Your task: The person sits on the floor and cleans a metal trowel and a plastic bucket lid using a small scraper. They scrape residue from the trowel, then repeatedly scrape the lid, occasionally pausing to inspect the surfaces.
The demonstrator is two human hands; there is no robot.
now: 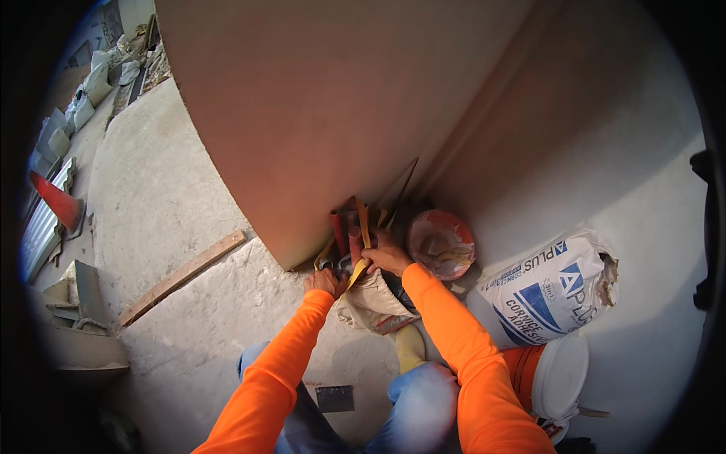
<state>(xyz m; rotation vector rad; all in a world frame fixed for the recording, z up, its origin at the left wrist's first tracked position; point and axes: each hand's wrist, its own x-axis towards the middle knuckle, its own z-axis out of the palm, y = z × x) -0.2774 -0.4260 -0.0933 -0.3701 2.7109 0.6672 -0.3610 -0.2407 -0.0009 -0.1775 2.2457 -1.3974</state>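
A beige canvas bag [372, 304] sits on the floor against the corner of the wall, with yellow straps [364, 225] looping up from it. Red-handled tools [355, 245] stick up out of its mouth; what kind they are is hidden. My right hand [389, 254] pinches a yellow strap on the bag's right side. On the left, my left hand [325, 282] is closed at the bag's rim, where strap also meets its fingers. Part of its grip is hidden.
A round reddish tub [441, 244] with pale residue stands right of the bag. Nearer me are a torn white sack [548, 287] and an orange bucket [541, 378]. A wooden plank [184, 277] lies left, beyond it an orange cone [59, 203]. Walls rise in front.
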